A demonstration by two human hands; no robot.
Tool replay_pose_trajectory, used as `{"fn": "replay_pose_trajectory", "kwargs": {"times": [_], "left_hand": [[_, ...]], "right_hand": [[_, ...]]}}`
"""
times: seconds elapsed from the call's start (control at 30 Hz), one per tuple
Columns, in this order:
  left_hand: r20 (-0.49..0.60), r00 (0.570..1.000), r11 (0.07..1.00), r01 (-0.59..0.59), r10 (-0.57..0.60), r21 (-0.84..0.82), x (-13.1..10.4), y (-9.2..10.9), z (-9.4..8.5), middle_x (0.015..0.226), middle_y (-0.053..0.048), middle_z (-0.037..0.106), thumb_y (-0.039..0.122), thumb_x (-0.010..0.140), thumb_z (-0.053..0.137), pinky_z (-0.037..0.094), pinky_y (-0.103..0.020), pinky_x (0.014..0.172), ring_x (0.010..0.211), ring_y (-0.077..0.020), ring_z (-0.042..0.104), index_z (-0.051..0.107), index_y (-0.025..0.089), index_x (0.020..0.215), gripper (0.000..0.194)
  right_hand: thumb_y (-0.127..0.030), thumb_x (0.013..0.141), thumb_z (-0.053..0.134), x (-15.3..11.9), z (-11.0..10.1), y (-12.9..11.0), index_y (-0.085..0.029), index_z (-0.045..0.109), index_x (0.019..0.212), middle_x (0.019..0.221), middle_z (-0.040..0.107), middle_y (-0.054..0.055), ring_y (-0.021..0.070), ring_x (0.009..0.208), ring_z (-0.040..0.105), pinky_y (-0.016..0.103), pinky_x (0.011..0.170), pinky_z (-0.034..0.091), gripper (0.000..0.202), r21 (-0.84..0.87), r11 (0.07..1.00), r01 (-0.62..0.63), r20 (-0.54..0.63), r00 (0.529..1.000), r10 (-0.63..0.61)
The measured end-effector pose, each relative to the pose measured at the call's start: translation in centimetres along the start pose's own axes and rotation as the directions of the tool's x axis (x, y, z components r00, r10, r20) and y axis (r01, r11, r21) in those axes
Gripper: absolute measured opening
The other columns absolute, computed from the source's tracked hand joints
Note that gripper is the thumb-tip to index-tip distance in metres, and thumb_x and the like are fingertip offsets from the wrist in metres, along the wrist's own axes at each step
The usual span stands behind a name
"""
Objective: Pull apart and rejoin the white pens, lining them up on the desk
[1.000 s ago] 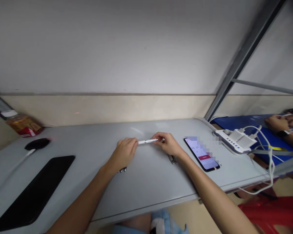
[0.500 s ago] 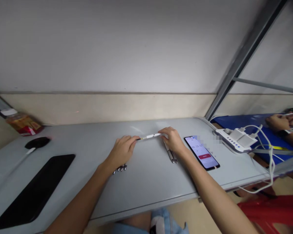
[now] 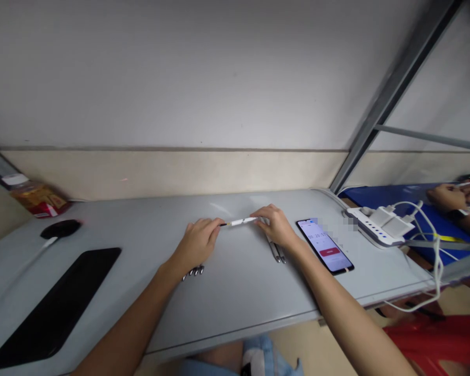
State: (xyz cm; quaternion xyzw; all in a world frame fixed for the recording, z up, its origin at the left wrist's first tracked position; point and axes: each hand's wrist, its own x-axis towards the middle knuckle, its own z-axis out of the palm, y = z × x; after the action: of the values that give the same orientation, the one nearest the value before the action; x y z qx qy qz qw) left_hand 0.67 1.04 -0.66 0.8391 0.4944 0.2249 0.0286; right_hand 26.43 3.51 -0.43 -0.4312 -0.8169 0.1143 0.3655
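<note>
Between my fingertips, over the middle of the desk, is a pen in line from hand to hand. My left hand (image 3: 199,240) is closed, pinching a thin dark piece with a yellowish end, which looks like a pen refill (image 3: 223,224). A white pen barrel (image 3: 241,222) is pinched by my right hand (image 3: 274,224), and the refill's end meets or enters it; which one is too small to tell. Beneath my right hand lie pens (image 3: 277,253) with silver tips. Several silver tips (image 3: 194,271) stick out from under my left wrist, the rest hidden.
A phone with a timer screen (image 3: 325,245) lies right of my arm, beside a white power strip (image 3: 376,227) with cables. On the left are a black slab (image 3: 57,308), a round black pad (image 3: 60,228) and a bottle (image 3: 37,197). Another person's hands (image 3: 450,197) are far right.
The white barrel has moved slightly left toward the refill, narrowing the gap between them. My right fingers have shifted left with it; my left hand stays almost still.
</note>
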Motion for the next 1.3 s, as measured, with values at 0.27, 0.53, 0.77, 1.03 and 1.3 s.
{"fn": "replay_pose_trajectory", "kwargs": {"times": [0.27,0.53,0.77,1.03,1.3], "left_hand": [[0.036,0.999,0.999,-0.001,0.002,-0.035,0.0,0.1,0.3,0.090,-0.004,0.063,0.032,0.098,0.033,0.037,-0.034,0.079,0.086,-0.0201,0.056,0.056,0.020,0.094,0.026],[0.078,0.997,0.999,-0.026,0.028,-0.028,0.0,-0.1,0.3,0.089,-0.004,0.061,0.033,0.099,0.032,0.037,-0.034,0.078,0.086,-0.0201,0.053,0.057,0.021,0.095,0.028],[0.069,0.996,0.997,-0.048,0.053,-0.067,0.0,-0.4,0.4,0.092,-0.005,0.061,0.031,0.099,0.031,0.038,-0.034,0.079,0.088,-0.0199,0.053,0.057,0.021,0.098,0.028],[0.071,0.994,0.993,-0.077,0.083,-0.084,0.2,0.3,-0.2,0.092,-0.005,0.063,0.032,0.098,0.032,0.037,-0.035,0.079,0.089,-0.0207,0.052,0.056,0.021,0.097,0.026],[0.055,0.995,0.994,-0.079,0.084,-0.080,0.2,0.3,-0.3,0.090,-0.004,0.062,0.031,0.098,0.033,0.037,-0.035,0.079,0.087,-0.0202,0.051,0.056,0.021,0.095,0.025]], "right_hand": [[-0.020,0.086,0.064,-0.1,0.4,-1.2,-0.023,0.072,0.105,0.094,0.068,0.008,0.0199,0.088,0.056,0.033,0.082,0.042,0.021,0.051,0.997,0.054,0.060,0.997,-0.057],[-0.021,0.080,0.069,0.1,0.3,-1.2,-0.019,0.073,0.091,0.086,0.067,0.005,0.0154,0.076,0.056,0.028,0.071,0.043,0.011,0.241,0.970,-0.030,0.039,0.999,0.021],[-0.036,0.081,0.067,-0.1,0.4,-1.2,-0.017,0.072,0.091,0.074,0.061,0.002,0.0125,0.065,0.050,0.025,0.061,0.038,0.021,0.344,0.923,-0.172,0.144,0.981,0.129],[-0.054,0.091,0.043,-0.2,0.2,-1.4,-0.016,0.061,0.065,0.051,0.030,-0.004,0.0095,0.048,0.027,0.026,0.047,0.020,0.049,0.323,0.903,-0.282,0.229,0.950,0.214],[-0.044,0.079,0.066,-0.1,-0.3,-1.4,-0.019,0.065,0.103,0.071,0.053,-0.002,0.0113,0.061,0.046,0.023,0.058,0.037,0.035,0.438,0.872,-0.219,0.216,0.967,0.134]]}}
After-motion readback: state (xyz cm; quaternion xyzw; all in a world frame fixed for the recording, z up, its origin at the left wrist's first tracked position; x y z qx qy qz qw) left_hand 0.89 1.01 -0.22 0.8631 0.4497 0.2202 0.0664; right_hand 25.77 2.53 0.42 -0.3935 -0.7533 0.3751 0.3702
